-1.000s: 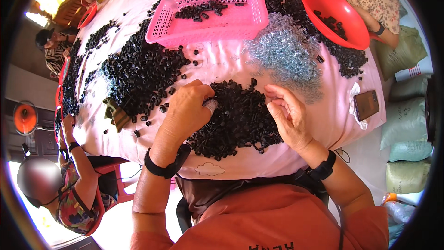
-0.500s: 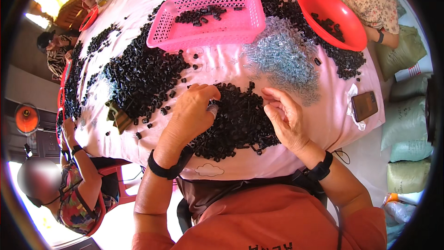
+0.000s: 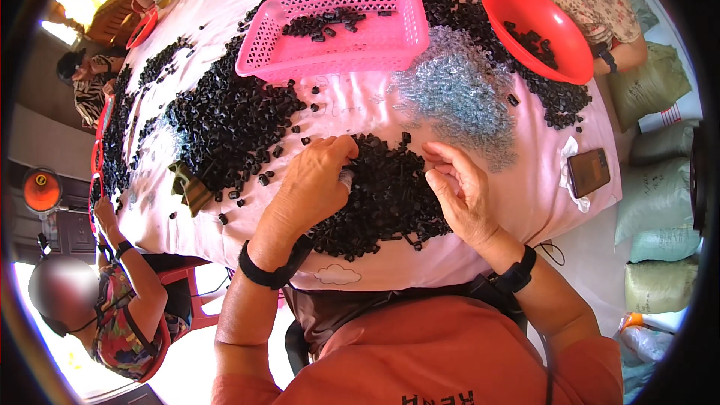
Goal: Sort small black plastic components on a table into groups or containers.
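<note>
My left hand [image 3: 311, 184] is closed at the left edge of a heap of small black plastic parts [image 3: 382, 195]. Pale, shiny bits, like small clear plastic pieces [image 3: 346, 178], show in its curled fingers. Over the heap's right side is my right hand [image 3: 465, 195], its thumb and forefinger apart and the other fingers loosely bent. I see nothing between them. Beyond it lies a pile of small clear bluish pieces [image 3: 461, 94]. A pink perforated basket [image 3: 330, 67] with some black parts inside stands beyond my hands.
A red basin [image 3: 574, 37] holds black parts at the far right. Larger black heaps [image 3: 225, 112] spread left and behind the basket. A phone [image 3: 589, 172] lies near the right table edge, a striped cloth [image 3: 191, 189] at left. Other people sit around; sacks [image 3: 656, 199] stack at right.
My hands stay almost in place, with only slight finger movement. The person at the far right has shifted their arm nearer the red basin.
</note>
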`<state>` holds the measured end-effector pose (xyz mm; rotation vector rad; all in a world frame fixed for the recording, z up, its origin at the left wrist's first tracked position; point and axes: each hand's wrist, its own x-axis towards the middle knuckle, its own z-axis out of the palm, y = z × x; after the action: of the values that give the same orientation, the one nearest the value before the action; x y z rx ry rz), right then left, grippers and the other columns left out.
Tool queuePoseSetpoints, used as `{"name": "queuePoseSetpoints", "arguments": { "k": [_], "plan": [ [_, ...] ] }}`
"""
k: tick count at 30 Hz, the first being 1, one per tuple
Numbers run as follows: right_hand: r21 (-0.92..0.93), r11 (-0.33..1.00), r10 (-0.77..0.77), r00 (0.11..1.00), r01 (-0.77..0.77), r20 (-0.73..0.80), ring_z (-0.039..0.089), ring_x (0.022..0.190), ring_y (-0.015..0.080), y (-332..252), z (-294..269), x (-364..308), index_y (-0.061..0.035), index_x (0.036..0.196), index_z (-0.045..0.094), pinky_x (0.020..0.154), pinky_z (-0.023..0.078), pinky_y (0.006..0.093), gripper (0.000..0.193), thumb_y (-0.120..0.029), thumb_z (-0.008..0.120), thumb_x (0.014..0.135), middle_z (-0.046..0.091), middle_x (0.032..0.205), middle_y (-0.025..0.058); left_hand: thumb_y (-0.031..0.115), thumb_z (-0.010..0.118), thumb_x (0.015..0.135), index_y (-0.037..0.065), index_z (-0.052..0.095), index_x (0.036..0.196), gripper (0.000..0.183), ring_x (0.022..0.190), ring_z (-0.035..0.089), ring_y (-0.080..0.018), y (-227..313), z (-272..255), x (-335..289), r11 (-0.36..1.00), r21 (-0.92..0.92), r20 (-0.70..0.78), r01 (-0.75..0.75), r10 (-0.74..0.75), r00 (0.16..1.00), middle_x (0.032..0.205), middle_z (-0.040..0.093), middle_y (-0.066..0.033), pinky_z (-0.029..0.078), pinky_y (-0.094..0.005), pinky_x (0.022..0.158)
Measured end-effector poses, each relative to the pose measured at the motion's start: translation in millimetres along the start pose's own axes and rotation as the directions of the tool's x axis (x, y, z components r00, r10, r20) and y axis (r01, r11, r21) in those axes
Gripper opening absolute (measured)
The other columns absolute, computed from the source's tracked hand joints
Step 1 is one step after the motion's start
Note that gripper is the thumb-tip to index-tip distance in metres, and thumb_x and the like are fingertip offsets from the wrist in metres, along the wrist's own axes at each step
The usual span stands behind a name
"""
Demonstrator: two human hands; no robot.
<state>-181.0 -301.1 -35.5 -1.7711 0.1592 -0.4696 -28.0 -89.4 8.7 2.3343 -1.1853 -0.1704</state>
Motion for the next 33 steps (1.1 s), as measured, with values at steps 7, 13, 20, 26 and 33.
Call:
{"name": "queuePoseSetpoints", "arguments": {
  "k": [7,13,20,26,33],
  "plan": [
    [0.022,1.0,0.012,1.0,-0.012,-0.013,0.066,0.115,0.0221,2,0,0,0.0018,0.134,0.06,0.095,0.055,0.0326,0.041,-0.017,0.07,0.099,0.068,0.125,0.0161,-0.008,0.066,0.085,0.0,0.064,0.106,0.022,0.087,0.07,-0.0271,-11,-31,5,0.981,-0.19,-0.032,0.036,-0.043,0.999,0.094,0.069,-0.0131,0.054,-0.0363,0.076],
    [0.012,1.0,0.008,1.0,-0.007,-0.006,0.066,0.114,0.0214,0,0,1,0.0015,0.134,0.06,0.094,0.055,0.0322,0.04,-0.016,0.07,0.099,0.068,0.123,0.0156,-0.013,0.063,0.083,0.0,0.068,0.106,0.027,0.093,0.07,-0.0305,-23,-30,9,0.998,-0.048,-0.263,0.046,-0.057,0.963,0.104,0.068,-0.0139,0.055,-0.0364,0.081],
    [0.027,0.999,0.019,1.0,-0.019,-0.008,0.066,0.115,0.0217,1,0,0,0.0018,0.135,0.059,0.094,0.055,0.0326,0.042,-0.016,0.07,0.099,0.068,0.125,0.0159,-0.013,0.062,0.079,0.0,0.07,0.104,0.029,0.096,0.069,-0.0381,-8,-8,14,0.99,-0.055,-0.109,-0.132,0.126,0.986,0.102,0.07,-0.0174,0.055,-0.0417,0.085],
    [0.033,0.999,0.0,1.0,0.0,0.001,0.066,0.116,0.0222,-1,1,0,0.0025,0.135,0.059,0.095,0.055,0.0326,0.042,-0.016,0.07,0.099,0.068,0.126,0.0168,-0.009,0.065,0.078,0.001,0.07,0.105,0.029,0.089,0.07,-0.0354,-6,-8,12,0.999,-0.018,-0.079,-0.045,0.044,0.996,0.095,0.071,-0.0165,0.055,-0.0423,0.081],
    [0.025,1.0,0.003,1.0,-0.002,-0.002,0.066,0.116,0.0223,1,0,0,0.0024,0.135,0.059,0.094,0.056,0.0327,0.042,-0.016,0.07,0.099,0.068,0.126,0.0167,-0.003,0.07,0.082,0.002,0.075,0.098,0.017,0.081,0.071,-0.0277,-12,-28,2,0.996,-0.037,0.194,0.079,-0.07,0.978,0.087,0.073,-0.0148,0.054,-0.0375,0.074]
  ]
}}
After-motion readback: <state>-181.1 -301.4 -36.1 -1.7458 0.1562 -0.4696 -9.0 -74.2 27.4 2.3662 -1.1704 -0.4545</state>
